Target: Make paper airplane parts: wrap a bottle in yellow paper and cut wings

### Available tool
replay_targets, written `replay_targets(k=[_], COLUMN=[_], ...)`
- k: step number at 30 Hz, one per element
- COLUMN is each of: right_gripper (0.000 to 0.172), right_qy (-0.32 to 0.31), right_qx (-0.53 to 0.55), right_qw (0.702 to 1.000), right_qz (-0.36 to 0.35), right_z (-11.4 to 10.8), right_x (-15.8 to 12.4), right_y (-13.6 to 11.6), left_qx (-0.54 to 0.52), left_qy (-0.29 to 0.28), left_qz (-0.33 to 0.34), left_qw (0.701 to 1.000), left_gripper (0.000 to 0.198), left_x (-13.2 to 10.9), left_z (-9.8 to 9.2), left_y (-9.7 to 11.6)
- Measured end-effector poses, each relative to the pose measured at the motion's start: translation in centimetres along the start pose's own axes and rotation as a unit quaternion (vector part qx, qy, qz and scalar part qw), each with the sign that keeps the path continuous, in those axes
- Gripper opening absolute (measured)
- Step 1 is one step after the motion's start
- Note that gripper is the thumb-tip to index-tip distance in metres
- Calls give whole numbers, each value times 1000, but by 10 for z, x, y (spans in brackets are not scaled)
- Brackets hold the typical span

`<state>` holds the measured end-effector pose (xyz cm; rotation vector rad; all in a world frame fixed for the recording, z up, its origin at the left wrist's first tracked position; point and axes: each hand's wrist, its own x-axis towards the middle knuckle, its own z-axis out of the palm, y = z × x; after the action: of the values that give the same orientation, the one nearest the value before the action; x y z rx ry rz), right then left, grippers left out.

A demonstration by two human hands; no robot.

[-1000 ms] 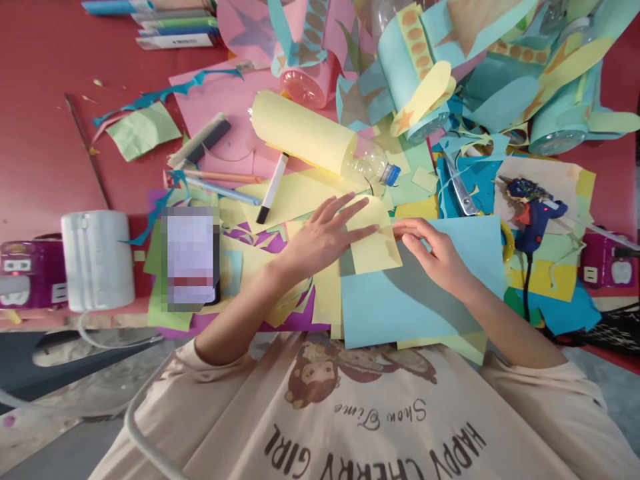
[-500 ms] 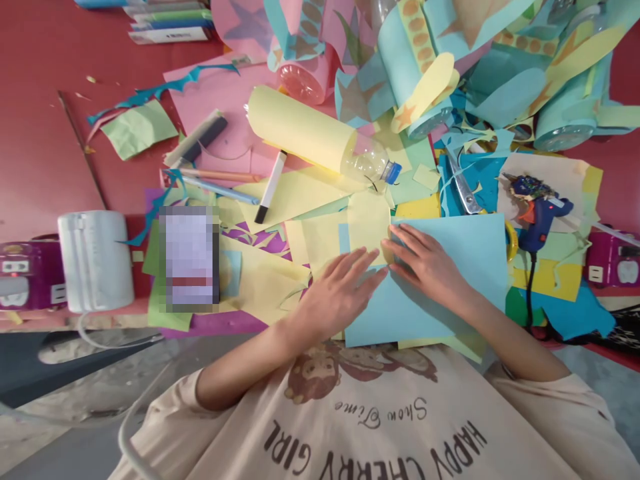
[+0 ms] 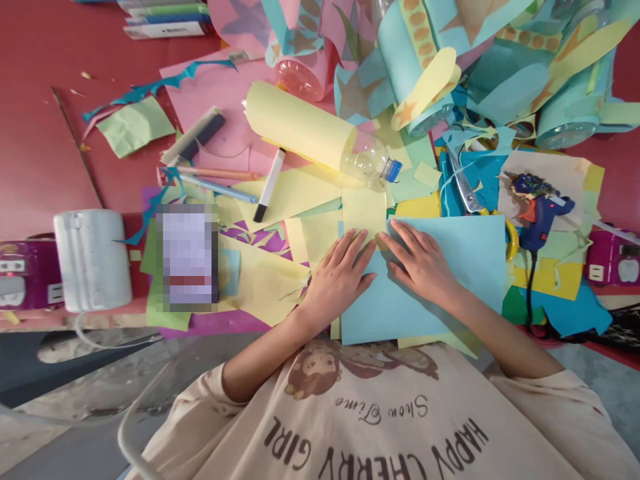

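Observation:
My left hand [image 3: 339,275] lies flat with fingers stretched out on the left edge of a light blue paper sheet [image 3: 465,267], fingertips touching a small yellow paper piece [image 3: 363,210]. My right hand [image 3: 420,260] rests palm down on the blue sheet, fingers spread and reaching the same yellow piece at the sheet's top left corner. The two hands' fingertips nearly meet. Neither hand grips anything.
A yellow-wrapped plastic bottle [image 3: 310,133] lies just beyond the hands. A marker [image 3: 270,183], pencils [image 3: 215,177], scissors [image 3: 463,187] and a blue glue gun [image 3: 537,207] lie among paper scraps. A phone [image 3: 186,257] and white roll [image 3: 93,260] sit at the left.
My left hand slid from the yellow piece down toward me, then back up beside my right hand. The yellow piece shifted up and left off the blue sheet.

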<state>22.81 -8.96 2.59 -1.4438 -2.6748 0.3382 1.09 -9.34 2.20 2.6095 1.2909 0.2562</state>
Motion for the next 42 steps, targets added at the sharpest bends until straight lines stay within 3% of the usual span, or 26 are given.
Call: replay_targets(k=[5, 13, 21, 33, 42], right_gripper=[50, 50, 60, 49, 50], right_qy=[1, 1, 11, 59, 35], right_qx=[-13, -22, -4, -12, -10], right_qw=[1000, 1000, 1000, 997, 998], right_qz=[-7, -1, 0, -38, -60], right_z=[1, 3, 5, 4, 5], right_x=[-3, -1, -3, -3, -3], right_y=[0, -2, 0, 1, 2], left_qx=[-30, 11, -43, -17, 14], left_qy=[3, 29, 12, 45, 46], left_qz=[-10, 1, -14, -20, -7], left_qw=[999, 1000, 999, 999, 999], left_gripper=[50, 53, 57, 52, 50], left_x=[3, 2, 1, 4, 5], left_z=[4, 6, 11, 10, 10], left_y=[-1, -1, -2, -1, 2])
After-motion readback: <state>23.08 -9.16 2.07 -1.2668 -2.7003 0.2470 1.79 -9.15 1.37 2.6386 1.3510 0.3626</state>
